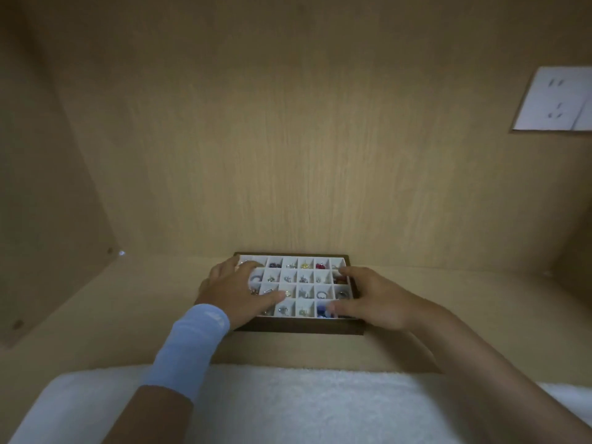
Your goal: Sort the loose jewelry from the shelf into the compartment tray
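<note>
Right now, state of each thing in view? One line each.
Tray: flat on the shelf, uncovered, most compartments filled.
Left hand: spread over the tray's left side, holding nothing visible.
Right hand: spread over the tray's right side, holding nothing visible.
Wall socket: nothing plugged in.
Shelf: no loose jewelry visible.

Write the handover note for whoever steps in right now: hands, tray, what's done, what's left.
Left hand: spread flat over the tray's left compartments, not visibly holding anything.
Right hand: resting on the tray's right side, fingers over the near right compartments.
Tray: on the shelf against the back wall; most visible compartments already hold jewelry.
Left: no loose jewelry visible on the shelf; check under the hands.
</note>
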The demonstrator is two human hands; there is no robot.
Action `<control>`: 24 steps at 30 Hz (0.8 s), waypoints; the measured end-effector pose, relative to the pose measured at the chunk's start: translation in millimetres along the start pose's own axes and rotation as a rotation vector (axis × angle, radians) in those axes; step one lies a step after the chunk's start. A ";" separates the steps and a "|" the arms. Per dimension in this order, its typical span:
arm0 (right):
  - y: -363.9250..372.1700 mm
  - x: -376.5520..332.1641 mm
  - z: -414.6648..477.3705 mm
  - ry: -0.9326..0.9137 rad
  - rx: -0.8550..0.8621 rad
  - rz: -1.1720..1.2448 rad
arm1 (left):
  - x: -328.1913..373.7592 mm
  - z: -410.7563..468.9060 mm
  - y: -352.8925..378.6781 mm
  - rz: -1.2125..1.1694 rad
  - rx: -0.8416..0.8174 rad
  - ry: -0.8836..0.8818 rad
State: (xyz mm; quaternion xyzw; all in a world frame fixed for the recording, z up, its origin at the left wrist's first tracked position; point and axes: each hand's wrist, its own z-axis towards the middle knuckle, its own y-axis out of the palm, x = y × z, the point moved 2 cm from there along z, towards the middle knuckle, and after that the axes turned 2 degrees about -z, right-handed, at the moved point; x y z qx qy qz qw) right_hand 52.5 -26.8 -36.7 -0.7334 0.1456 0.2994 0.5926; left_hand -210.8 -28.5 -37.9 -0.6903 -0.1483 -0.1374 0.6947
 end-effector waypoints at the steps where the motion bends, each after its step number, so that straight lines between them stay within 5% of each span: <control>1: 5.4 1.2 -4.5 -0.008 -0.008 0.005 | -9.0 -6.8 -2.6 0.004 -0.012 -0.030; 13: 36.1 11.0 -11.2 -0.056 0.225 0.025 | -43.4 -24.5 1.7 -0.492 0.076 0.012; 24: 30.3 1.1 -21.6 -0.081 0.293 -0.071 | -39.1 -28.1 0.4 -0.447 0.152 0.065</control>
